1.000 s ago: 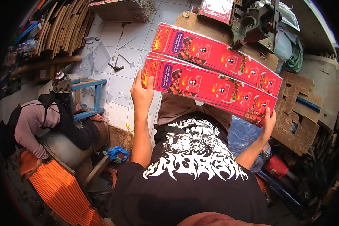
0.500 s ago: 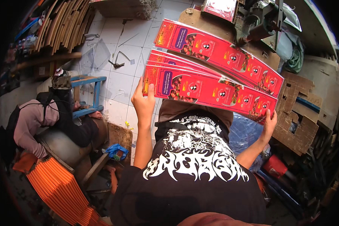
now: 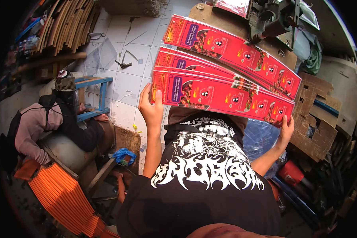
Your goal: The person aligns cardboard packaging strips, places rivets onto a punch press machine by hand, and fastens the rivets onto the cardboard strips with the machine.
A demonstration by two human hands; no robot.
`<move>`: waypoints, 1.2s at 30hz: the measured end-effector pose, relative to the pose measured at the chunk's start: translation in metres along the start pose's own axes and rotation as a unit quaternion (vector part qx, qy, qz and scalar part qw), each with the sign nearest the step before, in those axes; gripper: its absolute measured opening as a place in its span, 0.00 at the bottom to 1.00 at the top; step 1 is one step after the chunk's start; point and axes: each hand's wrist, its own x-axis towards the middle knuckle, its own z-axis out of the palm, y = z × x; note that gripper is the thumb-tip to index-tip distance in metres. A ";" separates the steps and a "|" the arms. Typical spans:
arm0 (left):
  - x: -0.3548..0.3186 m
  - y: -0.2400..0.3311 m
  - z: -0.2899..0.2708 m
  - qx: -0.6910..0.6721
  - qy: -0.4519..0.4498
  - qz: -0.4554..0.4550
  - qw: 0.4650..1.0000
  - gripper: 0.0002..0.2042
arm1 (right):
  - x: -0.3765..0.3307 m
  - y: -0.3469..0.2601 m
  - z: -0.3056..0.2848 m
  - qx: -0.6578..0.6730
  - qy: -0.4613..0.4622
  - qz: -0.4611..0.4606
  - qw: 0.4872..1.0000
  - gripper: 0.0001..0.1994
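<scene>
Several long red printed strips [image 3: 222, 92] with food pictures lie fanned out over one another in front of me. My left hand [image 3: 151, 104] grips the left end of the nearest strips, its thumb on the printed face and the fingers behind. At the other end my right hand [image 3: 285, 130] pinches the lower right corner, thumb on top. A farther red strip [image 3: 234, 51] slants away above them, over the edge of a brown board. How many sheets each hand holds is hidden by the overlap.
A dark metal machine [image 3: 275, 23] stands at the far right on a brown work surface [image 3: 210, 20]. To the left, a person [image 3: 39, 127] sits beside a stack of orange strips [image 3: 63, 198]. A blue wooden frame [image 3: 95, 95] stands on the tiled floor [image 3: 127, 85]. Cut cardboard [image 3: 315, 139] leans at right.
The red strips are spread slightly wider apart, the farther ones shifting up and away. Both hands keep their grip on the near strips and have moved very little.
</scene>
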 end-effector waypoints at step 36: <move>-0.058 -0.004 -0.032 -0.439 0.015 -0.018 0.898 0.23 | 0.018 0.029 -0.002 0.026 0.088 0.018 0.996 0.26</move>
